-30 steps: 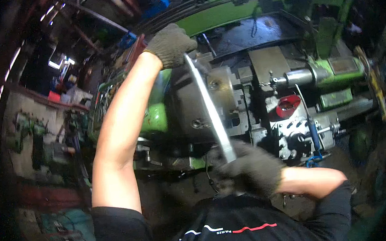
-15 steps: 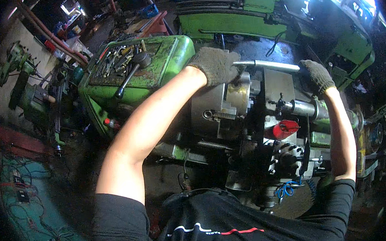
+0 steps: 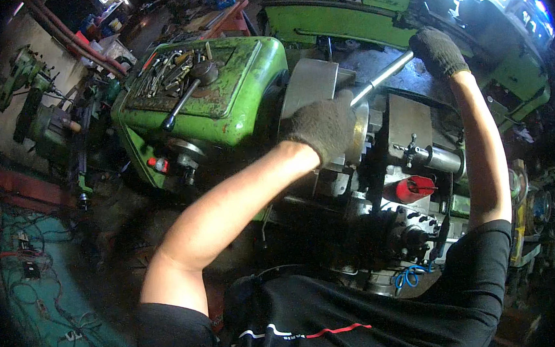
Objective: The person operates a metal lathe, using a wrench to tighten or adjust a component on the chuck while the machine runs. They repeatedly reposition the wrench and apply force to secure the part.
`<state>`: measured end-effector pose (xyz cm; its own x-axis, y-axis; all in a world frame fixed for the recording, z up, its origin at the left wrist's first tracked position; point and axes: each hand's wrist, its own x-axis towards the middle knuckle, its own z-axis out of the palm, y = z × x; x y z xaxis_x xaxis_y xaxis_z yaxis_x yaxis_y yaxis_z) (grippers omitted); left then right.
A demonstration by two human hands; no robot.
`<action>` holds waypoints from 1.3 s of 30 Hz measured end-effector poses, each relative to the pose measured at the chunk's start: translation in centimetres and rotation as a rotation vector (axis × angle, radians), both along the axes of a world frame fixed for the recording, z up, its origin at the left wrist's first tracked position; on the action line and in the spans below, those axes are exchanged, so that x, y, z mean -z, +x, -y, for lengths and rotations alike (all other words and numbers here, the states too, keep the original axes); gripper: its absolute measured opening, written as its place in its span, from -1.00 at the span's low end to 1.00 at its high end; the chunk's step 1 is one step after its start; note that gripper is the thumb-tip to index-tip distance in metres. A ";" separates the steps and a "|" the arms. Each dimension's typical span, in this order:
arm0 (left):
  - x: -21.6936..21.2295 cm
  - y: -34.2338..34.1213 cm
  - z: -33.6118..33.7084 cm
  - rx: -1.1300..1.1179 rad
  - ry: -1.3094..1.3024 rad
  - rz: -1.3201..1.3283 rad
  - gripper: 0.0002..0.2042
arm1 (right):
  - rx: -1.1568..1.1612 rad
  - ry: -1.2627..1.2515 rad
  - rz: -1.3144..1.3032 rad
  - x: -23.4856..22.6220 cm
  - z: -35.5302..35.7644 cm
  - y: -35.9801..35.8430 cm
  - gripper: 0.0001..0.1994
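Observation:
Both hands wear dark knit gloves. A long metal bar [image 3: 382, 79], bright and tubular with a step partway along, slants up to the right between them over the lathe. My right hand [image 3: 438, 50] is closed around its far end, raised high. At the lower end my left hand [image 3: 326, 127] is closed on the bar against the front of the lathe chuck [image 3: 313, 82]; its fingers are partly hidden and cover where the bar meets the chuck. Beside that hand, a round brass-toned workpiece [image 3: 360, 134] shows at the chuck's face.
Left of the chuck, the green headstock [image 3: 237, 79] carries loose tools and a lever with a black knob [image 3: 168, 123]. A red container [image 3: 414, 189] sits on the carriage near the toolpost [image 3: 413, 234]. Another green machine [image 3: 338, 28] stands behind.
The bar has swung from nearly level to a steep slant. My right hand has risen away from me, while my left hand has come nearer and lower with the chuck side now beneath it.

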<state>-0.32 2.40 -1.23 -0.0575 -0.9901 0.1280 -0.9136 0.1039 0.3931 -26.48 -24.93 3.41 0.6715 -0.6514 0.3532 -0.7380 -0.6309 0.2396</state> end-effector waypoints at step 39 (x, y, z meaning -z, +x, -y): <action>0.7 8.7 10.9 0.215 -0.170 0.536 -0.80 | 0.163 0.157 0.208 2.5 -20.8 -11.0 -0.35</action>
